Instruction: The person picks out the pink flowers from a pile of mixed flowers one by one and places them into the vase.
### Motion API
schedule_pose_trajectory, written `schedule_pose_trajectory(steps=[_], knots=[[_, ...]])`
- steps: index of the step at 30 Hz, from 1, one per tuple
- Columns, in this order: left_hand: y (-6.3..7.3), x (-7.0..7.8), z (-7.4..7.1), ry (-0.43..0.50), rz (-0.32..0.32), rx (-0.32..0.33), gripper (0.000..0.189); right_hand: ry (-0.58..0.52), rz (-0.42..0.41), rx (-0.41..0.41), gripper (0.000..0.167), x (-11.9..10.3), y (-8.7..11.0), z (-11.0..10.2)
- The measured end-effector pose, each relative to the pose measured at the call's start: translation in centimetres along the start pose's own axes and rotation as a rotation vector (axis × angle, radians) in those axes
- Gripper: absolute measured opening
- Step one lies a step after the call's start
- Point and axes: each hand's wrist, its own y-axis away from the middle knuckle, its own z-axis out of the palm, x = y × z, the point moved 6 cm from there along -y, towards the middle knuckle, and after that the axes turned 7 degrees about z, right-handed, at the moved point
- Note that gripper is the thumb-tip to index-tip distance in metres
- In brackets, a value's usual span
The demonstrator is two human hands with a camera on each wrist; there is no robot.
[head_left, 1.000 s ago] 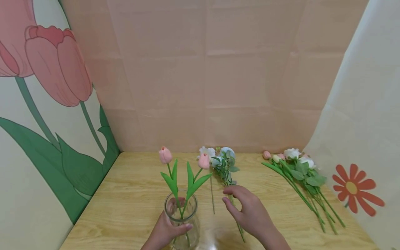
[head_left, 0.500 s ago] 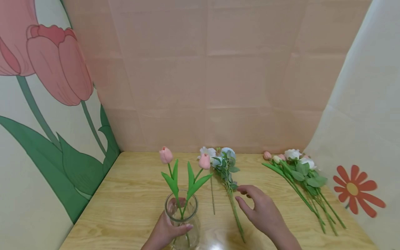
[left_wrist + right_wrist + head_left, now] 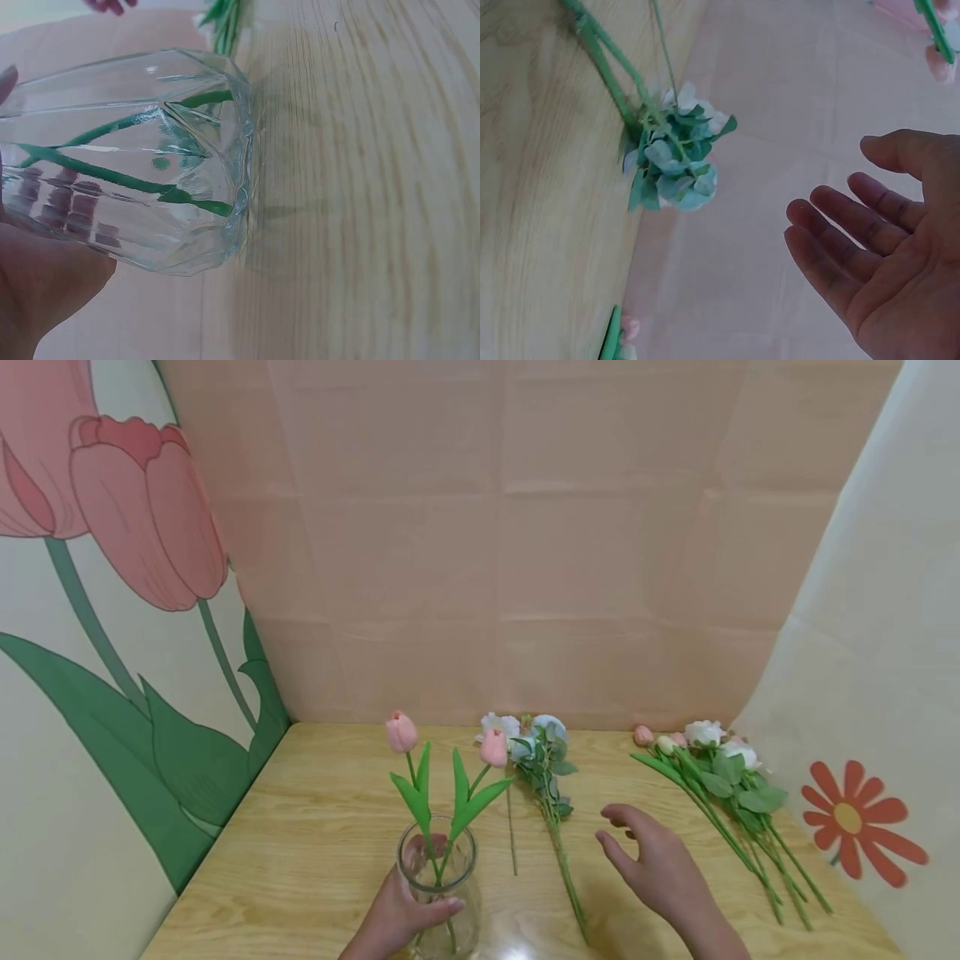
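Observation:
My left hand [image 3: 405, 912] grips a clear glass vase [image 3: 468, 922] around its side, thumb across the front. Two pink tulips [image 3: 402, 732] with bright green leaves stand in it, spread apart at the top. Through the faceted glass [image 3: 135, 251] in the left wrist view, their green stems [image 3: 127, 177] cross and reach the bottom. My right hand [image 3: 667, 870] hovers over the table with bent, parted fingers and holds nothing. In the right wrist view its palm [image 3: 911, 289] shows bare. Left of it lies a bunch of blue flowers [image 3: 549, 727] with grey-green leaves and long stems.
A white flower [image 3: 500, 725] on a thin stem lies beside the blue bunch. Farther right on the wooden table [image 3: 300, 843] lies a pile of white roses [image 3: 703, 732], pink tulips and green stems. Printed cloth [image 3: 900, 652] and a plain pink backdrop [image 3: 487, 568] enclose the table.
My right hand has moved right, away from the stems of the blue bunch, staying empty. My left hand, the vase and its tulips have stayed in place.

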Motion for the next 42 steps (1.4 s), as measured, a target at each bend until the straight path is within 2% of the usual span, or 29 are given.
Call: schedule_pose_trajectory(steps=[13, 24, 42], knots=[[0.0, 0.3, 0.0, -0.017, -0.004, 0.000, 0.075, 0.046, 0.144, -0.103, 0.030, 3.8, -0.4, 0.1], [0.1, 0.3, -0.1, -0.002, -0.010, -0.004, 0.075, 0.061, 0.121, -0.057, 0.031, 5.7, -0.3, -0.3], [-0.1, 0.3, 0.0, -0.014, -0.001, -0.003, 0.074, 0.095, 0.208, -0.138, 0.037, 10.8, -1.1, -1.1]])
